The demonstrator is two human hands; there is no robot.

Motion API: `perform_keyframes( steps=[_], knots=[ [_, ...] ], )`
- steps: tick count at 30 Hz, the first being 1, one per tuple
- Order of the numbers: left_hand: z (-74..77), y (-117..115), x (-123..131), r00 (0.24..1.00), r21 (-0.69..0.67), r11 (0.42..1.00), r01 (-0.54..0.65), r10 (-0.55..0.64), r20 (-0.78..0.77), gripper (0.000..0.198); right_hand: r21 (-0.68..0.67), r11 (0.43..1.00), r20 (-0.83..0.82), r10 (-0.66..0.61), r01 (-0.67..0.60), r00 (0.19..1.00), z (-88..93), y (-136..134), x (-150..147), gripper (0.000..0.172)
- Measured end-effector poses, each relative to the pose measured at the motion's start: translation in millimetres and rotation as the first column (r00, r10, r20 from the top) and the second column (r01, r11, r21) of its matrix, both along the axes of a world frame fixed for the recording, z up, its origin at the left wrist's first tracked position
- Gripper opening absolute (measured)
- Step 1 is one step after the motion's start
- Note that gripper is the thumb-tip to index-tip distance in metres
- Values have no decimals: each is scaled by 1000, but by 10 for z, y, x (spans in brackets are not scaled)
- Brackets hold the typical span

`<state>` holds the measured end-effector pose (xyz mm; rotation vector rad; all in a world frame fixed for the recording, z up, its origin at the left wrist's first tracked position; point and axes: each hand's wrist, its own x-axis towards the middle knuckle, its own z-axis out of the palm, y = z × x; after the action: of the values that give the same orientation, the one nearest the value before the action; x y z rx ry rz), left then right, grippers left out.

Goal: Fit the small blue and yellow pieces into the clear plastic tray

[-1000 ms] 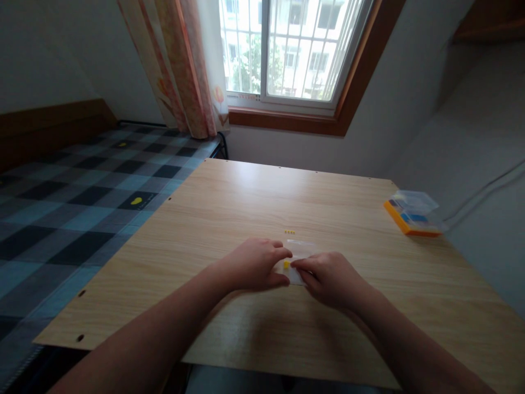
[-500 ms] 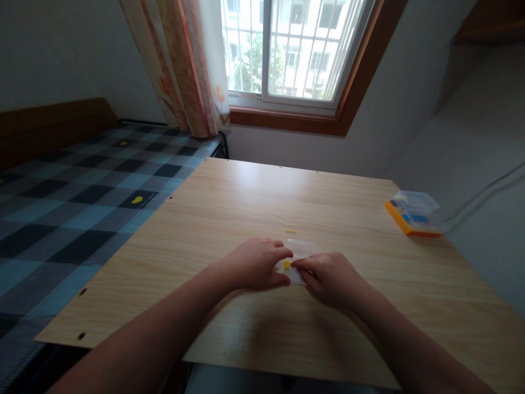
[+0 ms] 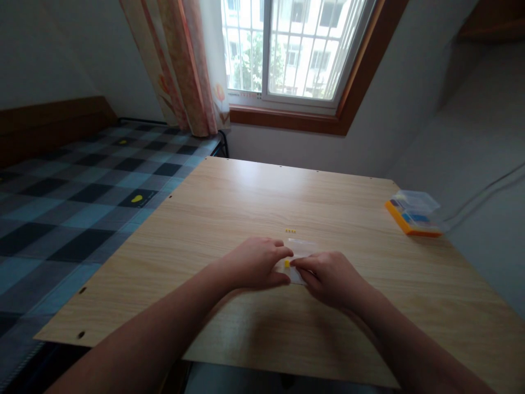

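Observation:
A small clear plastic bag (image 3: pixel 301 248) lies flat on the wooden table (image 3: pixel 229 213). Both hands meet at its near end. My left hand (image 3: pixel 256 264) has its fingers curled, thumb and forefinger pinching the bag's left edge. My right hand (image 3: pixel 328 276) is closed too, its fingertips pinched on the bag beside a tiny yellow piece (image 3: pixel 286 264) that shows between the two hands. A short row of tiny yellow pieces (image 3: pixel 290 231) sits on the table just beyond the bag, apart from both hands.
A clear-lidded box with an orange base (image 3: pixel 413 213) stands at the table's far right edge, by the wall. A bed with a checked blue cover (image 3: pixel 74 202) lies to the left. A window and curtain are behind the table.
Both hands stay pinched on the bag in the same spot. Only the camera view has shifted very slightly.

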<state>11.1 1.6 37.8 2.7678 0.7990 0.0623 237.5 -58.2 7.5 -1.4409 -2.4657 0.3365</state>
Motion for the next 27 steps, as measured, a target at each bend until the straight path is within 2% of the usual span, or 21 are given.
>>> perform_keyframes(
  steps=[11, 20, 27],
  knots=[
    [4, 0, -2, 1000, 15, 1000, -1, 1, -2, 42, -19, 999, 1, -41, 41, 999, 47, 0, 33, 25],
    [-4, 1, -4, 1000, 15, 1000, 3, -3, 10, 39, 28, 1000, 62, -15, 13, 998, -6, -10, 9, 28],
    [-28, 2, -10, 1000, 18, 1000, 4, -5, 20, 39, -7, 1000, 37, -16, 16, 999, 25, -17, 18, 28]
  ],
)
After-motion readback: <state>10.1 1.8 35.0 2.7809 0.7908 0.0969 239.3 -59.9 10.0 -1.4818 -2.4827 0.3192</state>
